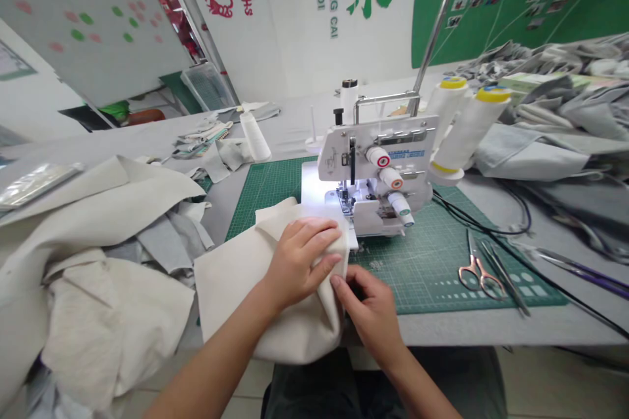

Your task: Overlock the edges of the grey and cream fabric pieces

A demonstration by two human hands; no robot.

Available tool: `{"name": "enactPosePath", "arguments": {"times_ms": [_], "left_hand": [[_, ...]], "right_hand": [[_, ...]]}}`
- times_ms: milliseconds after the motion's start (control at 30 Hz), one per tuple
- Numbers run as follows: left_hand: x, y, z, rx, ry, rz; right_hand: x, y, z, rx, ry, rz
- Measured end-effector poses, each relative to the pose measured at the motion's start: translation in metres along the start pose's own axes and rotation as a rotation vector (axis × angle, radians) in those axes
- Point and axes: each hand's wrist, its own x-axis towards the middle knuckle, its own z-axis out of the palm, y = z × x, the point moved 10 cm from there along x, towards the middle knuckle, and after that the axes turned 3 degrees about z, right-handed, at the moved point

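A cream fabric piece (246, 275) lies over the table's front edge, its far end under the presser foot of a white overlock sewing machine (373, 170). My left hand (299, 258) lies on top of the fabric just before the machine, fingers curled and pressing the cloth down. My right hand (368, 308) is at the fabric's right edge, fingers pinched on that edge near the machine's base.
A green cutting mat (432, 255) lies under the machine. Small scissors (474, 272) and tweezers (506, 275) rest on its right part. Two thread cones (466, 131) stand behind the machine. Heaps of cream cloth (73, 262) fill the left, grey cloth (565, 137) the right.
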Motion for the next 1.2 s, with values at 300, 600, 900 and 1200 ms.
{"name": "enactPosePath", "arguments": {"times_ms": [300, 600, 900, 1200], "left_hand": [[-0.001, -0.001, 0.000, 0.004, 0.030, -0.005], [-0.001, 0.000, 0.001, 0.019, 0.032, -0.012], [0.002, -0.001, 0.003, 0.046, 0.004, -0.036], [0.004, -0.001, 0.006, 0.115, -0.036, -0.059]], "right_hand": [[-0.003, 0.006, 0.000, 0.032, -0.022, 0.046], [-0.004, 0.007, 0.000, 0.048, -0.031, 0.063], [-0.004, 0.006, -0.001, 0.092, -0.012, 0.069], [-0.005, 0.011, -0.007, 0.163, 0.027, 0.087]]}}
